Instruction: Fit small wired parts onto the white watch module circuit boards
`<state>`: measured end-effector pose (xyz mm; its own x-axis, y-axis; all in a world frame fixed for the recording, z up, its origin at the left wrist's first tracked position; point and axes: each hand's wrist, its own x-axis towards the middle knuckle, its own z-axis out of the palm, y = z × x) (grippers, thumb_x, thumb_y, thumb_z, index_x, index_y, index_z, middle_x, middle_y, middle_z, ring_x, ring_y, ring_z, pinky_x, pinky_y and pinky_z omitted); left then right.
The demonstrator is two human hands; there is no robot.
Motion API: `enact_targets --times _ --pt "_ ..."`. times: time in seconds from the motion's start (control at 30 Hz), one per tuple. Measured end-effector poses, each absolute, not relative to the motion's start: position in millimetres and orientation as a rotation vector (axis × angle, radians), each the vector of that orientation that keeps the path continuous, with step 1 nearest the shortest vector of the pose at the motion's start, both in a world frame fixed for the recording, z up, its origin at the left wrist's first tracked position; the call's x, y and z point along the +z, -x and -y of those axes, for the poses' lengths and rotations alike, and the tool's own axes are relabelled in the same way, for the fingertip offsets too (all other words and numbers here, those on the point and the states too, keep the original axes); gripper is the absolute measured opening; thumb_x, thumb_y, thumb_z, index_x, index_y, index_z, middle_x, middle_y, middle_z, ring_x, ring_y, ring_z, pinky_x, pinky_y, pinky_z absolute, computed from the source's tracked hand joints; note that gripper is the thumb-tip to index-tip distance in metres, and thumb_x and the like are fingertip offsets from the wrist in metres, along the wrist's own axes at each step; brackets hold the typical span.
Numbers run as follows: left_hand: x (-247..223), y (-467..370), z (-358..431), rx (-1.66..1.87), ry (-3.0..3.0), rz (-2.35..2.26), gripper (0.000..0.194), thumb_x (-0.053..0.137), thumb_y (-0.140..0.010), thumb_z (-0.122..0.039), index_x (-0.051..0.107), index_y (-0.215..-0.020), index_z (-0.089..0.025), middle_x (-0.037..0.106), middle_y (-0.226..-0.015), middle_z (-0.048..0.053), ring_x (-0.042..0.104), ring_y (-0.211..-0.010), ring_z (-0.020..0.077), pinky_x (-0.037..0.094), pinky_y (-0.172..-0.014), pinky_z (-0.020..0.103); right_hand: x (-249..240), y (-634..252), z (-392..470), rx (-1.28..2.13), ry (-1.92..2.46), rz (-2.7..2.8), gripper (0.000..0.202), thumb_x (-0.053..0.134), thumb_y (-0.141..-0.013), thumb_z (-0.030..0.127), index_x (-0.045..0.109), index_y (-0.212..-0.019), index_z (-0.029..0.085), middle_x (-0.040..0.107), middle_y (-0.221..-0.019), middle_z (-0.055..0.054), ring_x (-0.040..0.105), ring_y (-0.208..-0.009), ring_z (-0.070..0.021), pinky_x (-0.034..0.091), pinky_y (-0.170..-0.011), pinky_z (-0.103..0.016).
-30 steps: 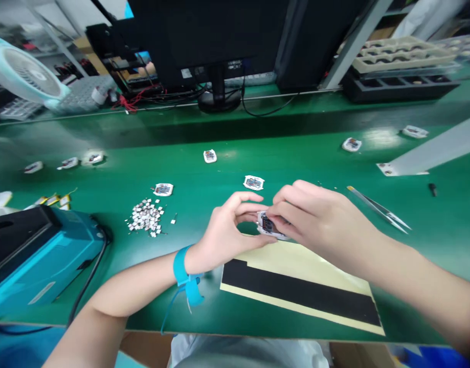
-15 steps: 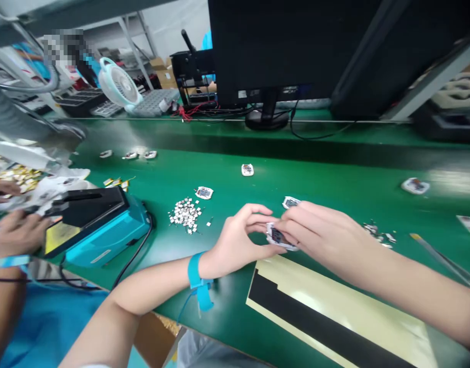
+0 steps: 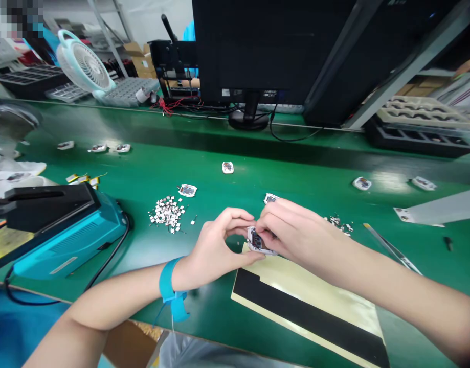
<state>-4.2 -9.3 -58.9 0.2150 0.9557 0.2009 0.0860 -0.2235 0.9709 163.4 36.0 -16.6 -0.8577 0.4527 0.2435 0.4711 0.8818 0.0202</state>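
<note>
My left hand (image 3: 219, 243), with a blue strap (image 3: 171, 286) round its wrist, grips a small white device housing (image 3: 260, 244) by its edges between thumb and fingers. Dark electronic parts show inside the housing. Bent over it from the right, my right hand (image 3: 288, 227) has its fingertips pinched at the housing's inner face; whether they hold a small part is hidden. Just behind my right hand lies another such housing (image 3: 271, 198), partly covered. Beneath both hands is a pale yellow sheet (image 3: 315, 278) with a black strip (image 3: 296, 306).
Left of my hands are a pile of small white parts (image 3: 168, 212), an open housing (image 3: 187, 190) and a blue-and-black machine (image 3: 69, 240). Tweezers (image 3: 392, 248) and more small parts (image 3: 340, 225) lie to the right. A monitor (image 3: 253, 112) and a fan (image 3: 85, 64) stand behind.
The view has turned to the right, so the bench things sit further left. Both hands stay on the housing, and the co-worker's hands at the left have left the picture.
</note>
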Motion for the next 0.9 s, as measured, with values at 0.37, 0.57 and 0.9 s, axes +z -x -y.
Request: enact_targets --times 0.37,0.57,0.9 --pt "-83.6 16.7 -10.8 1.073 -1.645 -1.117 0.040 0.067 -0.068 -0.023 0.039 -0.097 -0.019 0.060 -0.093 0.003 0.062 -0.085 0.0127 0.052 -0.078 0.024 -18.5 -159.0 -76.0 0.003 0.365 3.029 0.030 0.035 -0.082 0.005 0.060 -0.093 0.018 0.056 -0.090 -0.005 0.046 -0.079 -0.0144 0.039 -0.064 -0.025" --pt "-112.4 58.5 -50.7 0.889 -2.025 -1.591 0.031 0.058 -0.076 -0.021 0.043 -0.103 -0.016 0.059 -0.104 0.010 0.056 -0.099 0.0227 0.046 -0.086 0.043 -60.1 -106.2 -194.8 -0.058 0.653 2.980 0.054 0.043 -0.072 -0.007 0.045 -0.120 0.018 0.045 -0.127 -0.006 0.047 -0.094 -0.0163 0.042 -0.080 -0.033" --pt "-93.7 22.9 -52.4 0.556 -2.540 -1.334 0.021 0.043 -0.081 -0.011 0.056 -0.098 -0.013 0.063 -0.097 0.010 0.059 -0.091 0.0226 0.049 -0.082 0.040 -68.1 -69.1 -243.8 -0.168 0.874 3.075 0.029 0.047 -0.085 0.033 0.051 -0.106 0.013 0.053 -0.106 -0.006 0.053 -0.094 -0.0158 0.046 -0.081 -0.037"
